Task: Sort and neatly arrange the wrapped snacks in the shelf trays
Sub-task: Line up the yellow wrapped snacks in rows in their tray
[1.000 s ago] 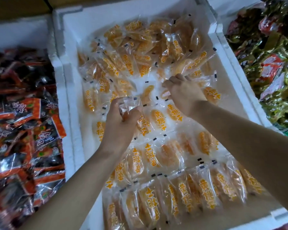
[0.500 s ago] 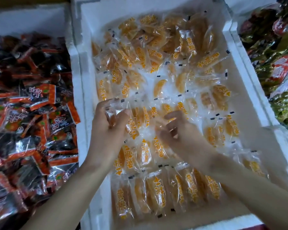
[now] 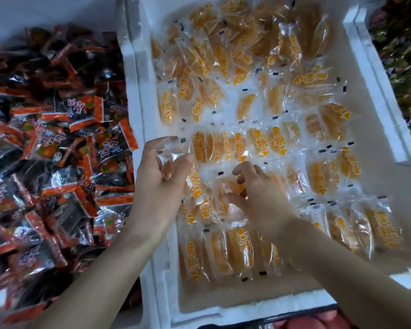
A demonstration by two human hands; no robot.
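A foam tray [image 3: 138, 96] sits straight before me, with peach snack packets [image 3: 259, 141] lying in rows at its near end and heaped at the far end. To its left lies a pile of dark snack packets [image 3: 52, 143]; to its right, another tray [image 3: 363, 24] holding foil-wrapped snacks [image 3: 403, 55]. My left hand [image 3: 161, 186] and right hand [image 3: 261, 193] are over the near rows.

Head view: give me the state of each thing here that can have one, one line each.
Left hand: closed on a clear-wrapped packet, held just above the tray's left side.
Right hand: fingers curled down on packets lying in the tray; grip unclear.
White foam tray: partly filled, neat rows near, loose heap at the far end.
Yellow peach packets: sealed.
Red-and-black packets: sealed, jumbled in the left tray.
Green-wrapped snacks: piled in the right tray.
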